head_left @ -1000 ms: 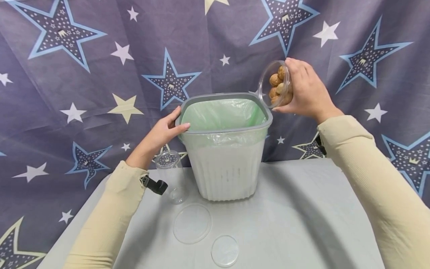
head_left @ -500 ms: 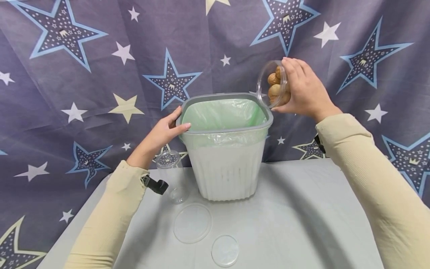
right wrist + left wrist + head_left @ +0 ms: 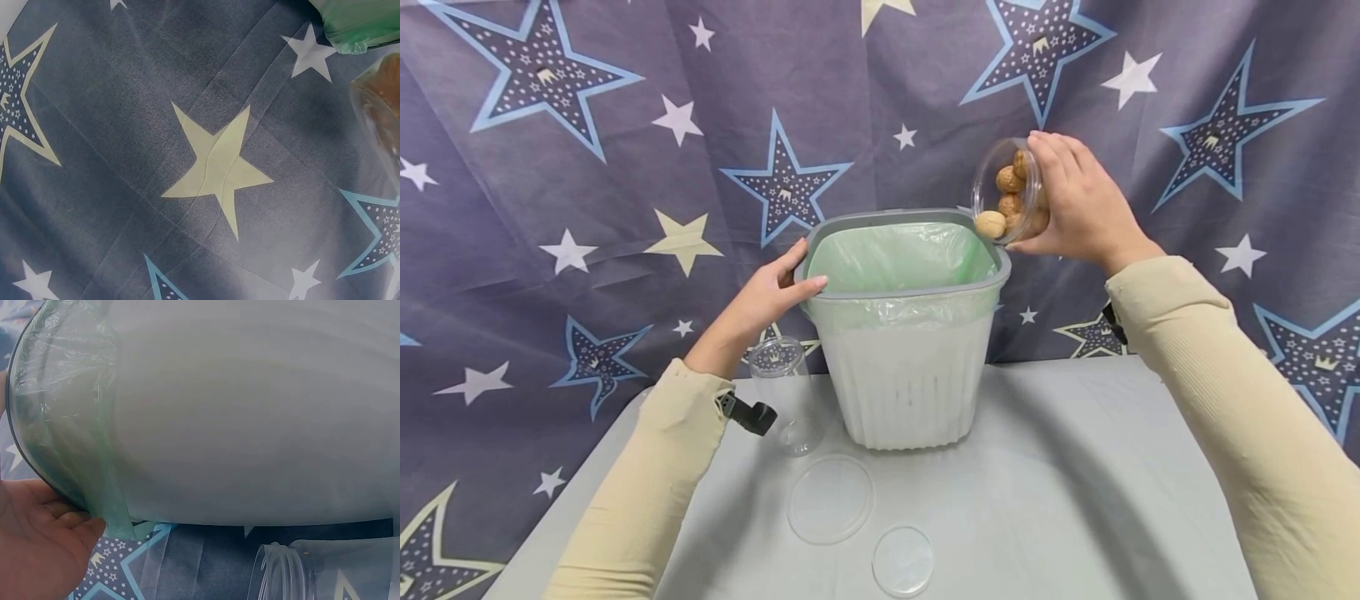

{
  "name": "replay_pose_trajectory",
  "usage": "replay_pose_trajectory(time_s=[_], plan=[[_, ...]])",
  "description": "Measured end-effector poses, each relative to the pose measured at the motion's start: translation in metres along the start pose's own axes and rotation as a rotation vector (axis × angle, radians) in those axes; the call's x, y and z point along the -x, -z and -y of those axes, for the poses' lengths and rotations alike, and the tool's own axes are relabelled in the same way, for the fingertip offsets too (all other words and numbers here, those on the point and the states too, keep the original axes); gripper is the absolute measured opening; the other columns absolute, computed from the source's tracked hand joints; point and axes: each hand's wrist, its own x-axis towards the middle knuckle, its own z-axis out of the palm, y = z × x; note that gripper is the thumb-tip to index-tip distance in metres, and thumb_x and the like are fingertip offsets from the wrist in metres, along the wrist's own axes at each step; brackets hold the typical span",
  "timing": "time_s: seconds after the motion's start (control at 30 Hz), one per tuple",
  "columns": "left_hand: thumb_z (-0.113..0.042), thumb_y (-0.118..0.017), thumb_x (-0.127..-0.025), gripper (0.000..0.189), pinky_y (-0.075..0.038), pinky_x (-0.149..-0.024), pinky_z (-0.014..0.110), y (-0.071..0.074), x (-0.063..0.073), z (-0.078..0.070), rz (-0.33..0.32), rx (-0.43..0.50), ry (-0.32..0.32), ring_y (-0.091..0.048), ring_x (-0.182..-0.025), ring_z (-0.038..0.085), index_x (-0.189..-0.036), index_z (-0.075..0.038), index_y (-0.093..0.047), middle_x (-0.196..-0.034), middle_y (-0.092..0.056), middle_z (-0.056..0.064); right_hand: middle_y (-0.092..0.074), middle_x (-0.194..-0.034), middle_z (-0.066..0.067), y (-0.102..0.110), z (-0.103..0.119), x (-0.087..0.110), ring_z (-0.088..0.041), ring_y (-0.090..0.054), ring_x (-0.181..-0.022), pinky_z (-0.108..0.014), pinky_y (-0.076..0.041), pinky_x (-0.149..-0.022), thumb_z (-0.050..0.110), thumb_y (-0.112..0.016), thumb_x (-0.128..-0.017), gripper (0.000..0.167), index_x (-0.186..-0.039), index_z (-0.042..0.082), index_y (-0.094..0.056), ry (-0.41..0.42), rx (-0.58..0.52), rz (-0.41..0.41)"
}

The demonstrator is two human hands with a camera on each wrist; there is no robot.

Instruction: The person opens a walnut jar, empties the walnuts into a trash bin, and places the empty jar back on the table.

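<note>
A white trash bin [image 3: 904, 375] with a grey rim and a green plastic liner [image 3: 887, 254] stands on the table. At its left side my left hand [image 3: 771, 287] grips the rim, thumb in front; the left wrist view shows its fingers [image 3: 69, 515] against the liner. My right hand [image 3: 1086, 200] holds a clear plastic jar [image 3: 983, 179] above the bin's right corner. The jar is tipped sideways, mouth facing left over the bin. Several walnuts [image 3: 1011, 179] are inside, and one paler walnut [image 3: 990, 224] lies at the lower lip.
Left of the bin stands a second clear jar [image 3: 784, 396], with no lid on it. Two clear round lids, a larger lid [image 3: 831, 500] and a smaller lid [image 3: 903, 561], lie on the grey table [image 3: 1060, 533]. A star-patterned curtain [image 3: 880, 100] hangs behind.
Walnuts have shifted inside the tipped jar, and a pale one has come to its mouth. The jar has tilted slightly further. My left hand stays on the rim.
</note>
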Motion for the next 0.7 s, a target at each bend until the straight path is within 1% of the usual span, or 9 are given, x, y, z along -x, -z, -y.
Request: replay_pose_trajectory(time_s=[0.17,0.33,0.7], plan=[[-0.025,-0.056,-0.093,0.080,-0.021,-0.114,0.039,0.0002,0.0006,0.0007,0.000,-0.011,0.002,-0.014,-0.143,0.021,-0.150,-0.003,-0.005,-0.158,0.001,0.006,-0.042,-0.137,-0.027,0.0002,0.0002,-0.0007,-0.043,-0.038,-0.125,-0.040,-0.023,-0.113,0.027,-0.093,-0.041,0.117,-0.136,-0.007,-0.034,0.000,-0.012,0.004],[-0.024,-0.056,-0.093,0.079,-0.021,-0.114,0.038,0.0005,0.0004,0.0010,-0.006,-0.014,0.007,-0.015,-0.143,0.021,-0.150,-0.003,-0.006,-0.158,0.000,0.005,-0.043,-0.136,-0.027,0.0004,0.0003,-0.0022,-0.043,-0.038,-0.125,-0.039,-0.023,-0.113,0.027,-0.093,-0.040,0.117,-0.136,-0.007,-0.035,-0.006,0.002,0.022],[-0.021,-0.054,-0.093,0.077,-0.021,-0.114,0.038,0.0016,0.0001,0.0007,0.002,-0.016,-0.003,-0.014,-0.143,0.021,-0.150,-0.004,-0.006,-0.158,0.001,0.006,-0.041,-0.137,-0.027,0.0010,-0.0004,-0.0029,-0.043,-0.037,-0.125,-0.039,-0.022,-0.114,0.028,-0.093,-0.040,0.118,-0.136,-0.007,-0.034,-0.017,0.017,0.048]])
